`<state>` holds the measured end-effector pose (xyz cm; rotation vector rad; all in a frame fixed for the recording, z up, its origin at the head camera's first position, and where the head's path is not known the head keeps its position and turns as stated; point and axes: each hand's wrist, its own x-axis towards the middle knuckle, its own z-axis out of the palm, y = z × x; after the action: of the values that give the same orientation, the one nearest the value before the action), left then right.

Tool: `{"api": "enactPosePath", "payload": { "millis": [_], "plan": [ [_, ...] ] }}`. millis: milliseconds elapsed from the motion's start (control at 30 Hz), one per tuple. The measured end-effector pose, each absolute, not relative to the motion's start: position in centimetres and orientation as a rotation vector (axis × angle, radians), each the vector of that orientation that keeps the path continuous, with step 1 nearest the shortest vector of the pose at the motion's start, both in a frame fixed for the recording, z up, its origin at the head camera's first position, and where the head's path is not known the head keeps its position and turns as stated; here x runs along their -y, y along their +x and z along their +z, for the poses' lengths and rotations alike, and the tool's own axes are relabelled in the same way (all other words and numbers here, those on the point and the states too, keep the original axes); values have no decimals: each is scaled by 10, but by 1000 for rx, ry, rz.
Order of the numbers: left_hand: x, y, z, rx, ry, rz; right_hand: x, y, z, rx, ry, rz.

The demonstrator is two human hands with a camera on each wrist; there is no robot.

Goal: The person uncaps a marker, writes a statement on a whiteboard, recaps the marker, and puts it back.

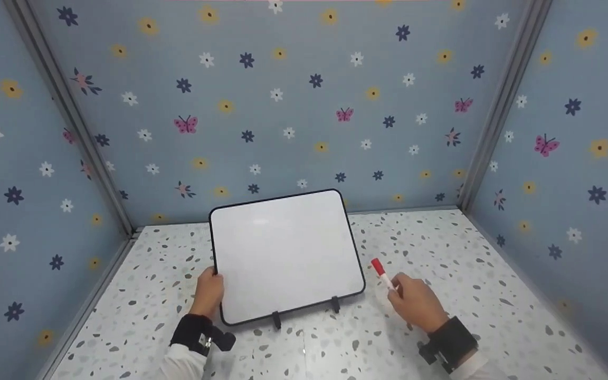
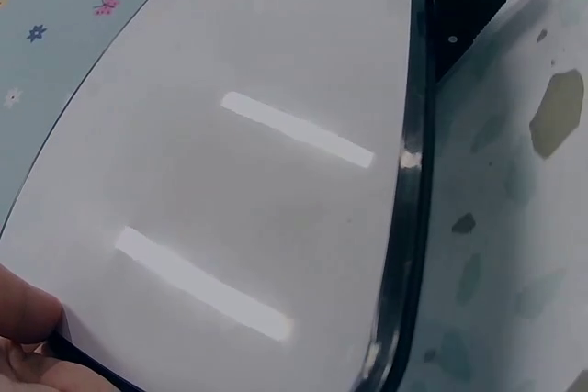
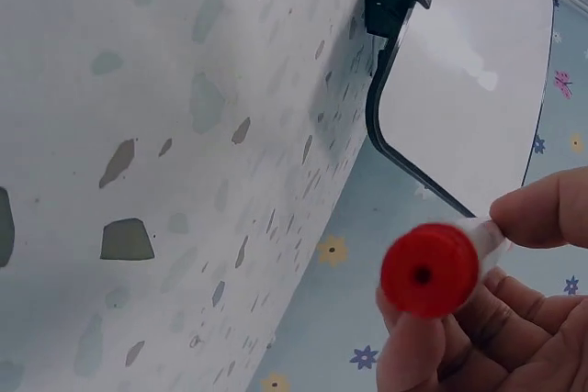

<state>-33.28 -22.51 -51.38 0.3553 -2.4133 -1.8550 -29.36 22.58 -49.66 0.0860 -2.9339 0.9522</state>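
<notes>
A blank whiteboard (image 1: 288, 253) with a thin black frame leans back on two black stand feet (image 1: 276, 320) at its lower edge. My left hand (image 1: 209, 292) grips its left edge, thumb on the white face; the thumb (image 2: 28, 305) shows at the corner of the left wrist view. To the right of the board, my right hand (image 1: 417, 301) holds a white marker with a red cap (image 1: 378, 266), pinched between thumb and fingers. In the right wrist view the red cap (image 3: 430, 271) faces the camera. The marker is apart from the board.
The board stands on a white speckled tabletop (image 1: 409, 237). Blue flowered panels (image 1: 283, 116) rise behind it and on both sides, joined by grey corner posts (image 1: 72, 116). Light bars reflect on the board's face (image 2: 202, 282).
</notes>
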Motion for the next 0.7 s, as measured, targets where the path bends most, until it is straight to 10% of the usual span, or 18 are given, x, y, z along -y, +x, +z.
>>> {"api": "enactPosePath", "payload": {
  "millis": [700],
  "plan": [
    [158, -321, -519, 2400, 221, -1949, -238, -269, -488, 2806, 146, 917]
  ]
}}
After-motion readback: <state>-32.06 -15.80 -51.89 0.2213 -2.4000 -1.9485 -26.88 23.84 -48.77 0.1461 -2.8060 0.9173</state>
